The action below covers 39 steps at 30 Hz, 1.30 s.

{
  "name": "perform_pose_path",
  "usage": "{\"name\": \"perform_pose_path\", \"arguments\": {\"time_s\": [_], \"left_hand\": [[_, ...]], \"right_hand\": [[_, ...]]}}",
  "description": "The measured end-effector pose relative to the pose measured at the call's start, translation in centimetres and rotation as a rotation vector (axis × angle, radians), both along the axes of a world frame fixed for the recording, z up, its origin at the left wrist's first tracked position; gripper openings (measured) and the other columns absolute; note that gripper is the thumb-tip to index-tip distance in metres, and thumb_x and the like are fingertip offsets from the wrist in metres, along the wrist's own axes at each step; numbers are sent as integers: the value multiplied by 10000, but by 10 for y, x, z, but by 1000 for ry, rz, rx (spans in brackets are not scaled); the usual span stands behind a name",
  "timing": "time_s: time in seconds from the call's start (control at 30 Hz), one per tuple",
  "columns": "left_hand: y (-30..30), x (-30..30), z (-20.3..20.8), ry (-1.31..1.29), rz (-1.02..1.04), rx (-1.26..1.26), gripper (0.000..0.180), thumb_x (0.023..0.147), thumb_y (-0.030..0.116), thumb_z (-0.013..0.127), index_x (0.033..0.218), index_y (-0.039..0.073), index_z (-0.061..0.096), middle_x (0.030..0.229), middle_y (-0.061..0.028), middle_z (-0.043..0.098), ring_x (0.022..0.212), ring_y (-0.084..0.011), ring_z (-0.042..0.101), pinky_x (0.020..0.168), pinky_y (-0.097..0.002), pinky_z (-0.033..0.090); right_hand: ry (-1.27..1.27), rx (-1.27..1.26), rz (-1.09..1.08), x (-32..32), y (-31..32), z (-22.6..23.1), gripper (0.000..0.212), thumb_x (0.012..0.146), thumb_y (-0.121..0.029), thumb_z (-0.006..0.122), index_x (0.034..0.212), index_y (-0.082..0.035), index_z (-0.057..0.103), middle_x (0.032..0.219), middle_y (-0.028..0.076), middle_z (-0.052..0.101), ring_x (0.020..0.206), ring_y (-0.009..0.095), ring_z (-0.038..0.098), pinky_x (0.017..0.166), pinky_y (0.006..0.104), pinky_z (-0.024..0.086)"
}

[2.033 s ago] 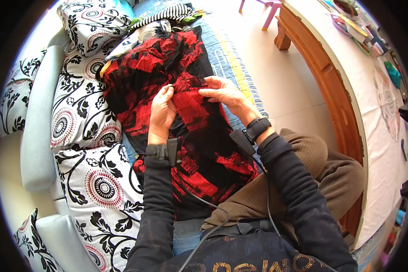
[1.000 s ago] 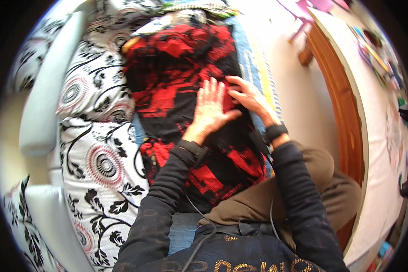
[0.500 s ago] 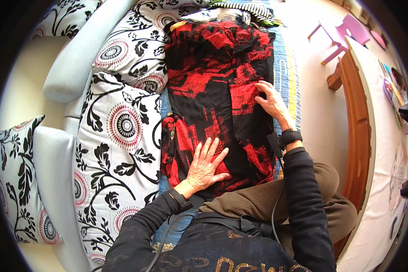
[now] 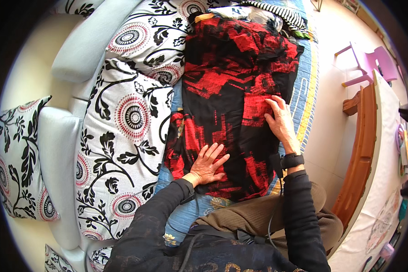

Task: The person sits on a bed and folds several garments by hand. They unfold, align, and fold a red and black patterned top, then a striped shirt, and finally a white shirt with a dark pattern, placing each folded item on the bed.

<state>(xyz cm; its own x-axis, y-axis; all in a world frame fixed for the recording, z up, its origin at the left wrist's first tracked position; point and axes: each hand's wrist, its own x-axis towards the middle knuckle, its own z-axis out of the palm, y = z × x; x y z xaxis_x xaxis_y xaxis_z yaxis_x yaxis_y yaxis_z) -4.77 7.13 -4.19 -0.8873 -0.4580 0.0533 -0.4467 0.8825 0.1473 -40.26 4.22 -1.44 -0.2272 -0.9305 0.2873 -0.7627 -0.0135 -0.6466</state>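
Observation:
A red and black patterned garment (image 4: 231, 86) lies spread lengthwise in front of me, its kind not plain from this view. On its lower left part my left hand (image 4: 207, 164) rests flat, fingers spread over the cloth. Farther up, near the right edge, my right hand (image 4: 281, 119) touches the garment with fingers bent slightly and thumb apart. Neither hand grasps the fabric. Beneath the garment is a blue quilted cover (image 4: 183, 213) with a yellow striped border. Both wrists wear black bands with cables.
Black-and-white patterned cushions (image 4: 122, 158) line the left side, beside a pale grey sofa arm (image 4: 59, 149). Striped and white clothes (image 4: 276, 18) are bunched at the far end. To the right stand a wooden bench (image 4: 360, 149), a white-covered table (image 4: 385, 181) and a pink chair (image 4: 383, 63).
The view has turned, so the garment and sofa appear tilted and shifted right. Both hands stay on the cloth; the garment looks much the same.

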Motion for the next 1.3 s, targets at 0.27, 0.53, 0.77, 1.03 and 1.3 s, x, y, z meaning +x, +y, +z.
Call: {"name": "perform_pose_path", "arguments": {"time_s": [0.27,0.53,0.77,1.03,1.3], "left_hand": [[11,7,36,54,-3,11,787,893,453,667,1569,167,382,1652,-179,251,1530,-361,241,1255,-506,163],[46,100,63,372,585,36,708,821,223,808,1430,53,491,1491,-184,463,1376,-381,436,1154,-461,365],[38,99,32,758,1172,744,637,822,247,872,1286,-29,535,932,-47,656,726,-133,584,668,-276,507],[41,105,68,1479,1019,1453,158,916,115,745,1026,93,633,783,38,623,666,-75,588,618,-227,479],[54,127,58,729,1117,463,262,905,138,762,1094,-7,654,914,-73,708,762,-137,655,723,-294,547]], "right_hand": [[-38,-117,-96,10,7,0,385,872,-83,688,1252,-55,640,1339,192,577,1255,403,554,1065,430,471],[-90,-228,-17,61,32,60,179,888,-25,628,1055,-51,688,1034,170,690,992,371,668,851,429,544],[-51,127,385,146,36,43,140,870,-134,650,971,-52,700,918,199,694,889,391,678,798,485,554],[-453,315,584,206,58,61,194,903,-175,677,1023,-21,675,935,186,707,918,388,683,784,461,540],[-130,315,730,243,84,45,290,881,-156,693,1134,-25,637,1051,202,671,1002,400,669,843,482,554]]}}
